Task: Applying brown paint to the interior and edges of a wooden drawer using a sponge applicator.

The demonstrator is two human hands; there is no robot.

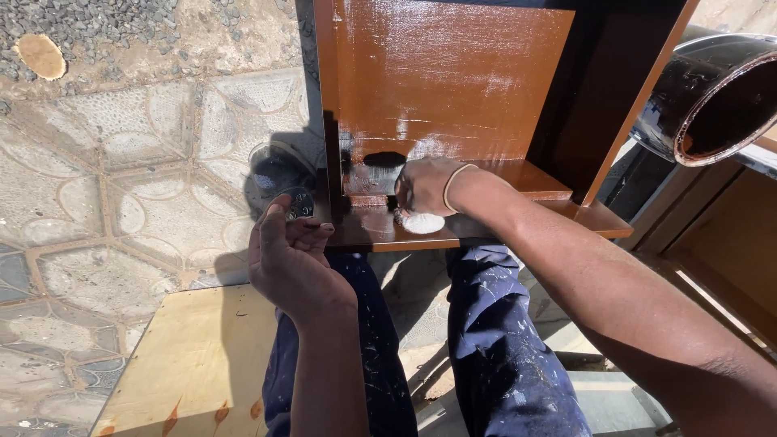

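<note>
My right hand (425, 188) grips a white cloth (422, 222) against the glossy brown shelf (453, 81); my left hand (287, 255) hangs half-curled, empty, near a dark can (716, 93), contents unclear.

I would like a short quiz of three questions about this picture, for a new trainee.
1. True or false: the right hand presses a white cloth on the brown wooden shelf piece.
2. Which does the left hand hold? A) a brush B) nothing C) a can
3. Fill in: the dark open can is at the upper ____ of the view.

Key: 1 true; 2 B; 3 right
</note>
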